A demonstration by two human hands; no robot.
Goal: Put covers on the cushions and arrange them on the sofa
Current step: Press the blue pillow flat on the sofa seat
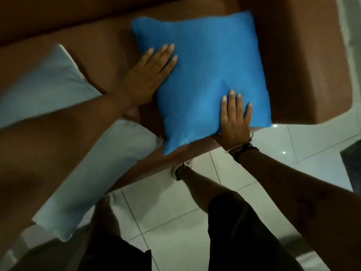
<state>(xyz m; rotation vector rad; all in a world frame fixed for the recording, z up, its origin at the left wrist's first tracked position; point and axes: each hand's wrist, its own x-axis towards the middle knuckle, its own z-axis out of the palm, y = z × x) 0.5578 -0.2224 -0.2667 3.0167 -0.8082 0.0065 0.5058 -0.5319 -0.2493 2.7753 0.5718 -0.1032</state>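
Where the sofa (pixel 304 61) seat meets its right armrest, one blue cushion (pixel 207 75) lies flat, cover on, filling the frame from 12 o'clock to centre.

Left hand (pixel 146 75): flat on the cushion's left edge, at 10 o'clock from centre. Fingers (pixel 168 53) straight and lying close together on the blue cloth, heel of the hand over the brown seat. Grip: spread flat, clamped on nothing.

Right hand (pixel 235 118): flat on the cushion's near edge, at 4 o'clock from centre. Fingers pointing toward the backrest, slightly spread. Grip: likewise flat, pressing, nothing clasped. Dark bands (pixel 244 149) on the wrist.

White cushions, two, uncovered. One (pixel 45 85) on the seat at 9 o'clock, partly behind the left forearm. One (pixel 93 178) at 7 o'clock, overhanging the seat's front edge, its corner just beside the blue cushion's near-left corner.

Sofa: brown, smooth. Backrest along the top, armrest at 2 o'clock.

Floor (pixel 273 182): pale glossy tiles, from 3 to 6 o'clock.

Person: standing at the seat front, dark shorts (pixel 240 231), bare legs, a pale shoe (pixel 176 170) near the sofa base at 6 o'clock.

Dark object (pixel 351 165) at 3 o'clock, frame edge; kind cannot be told.
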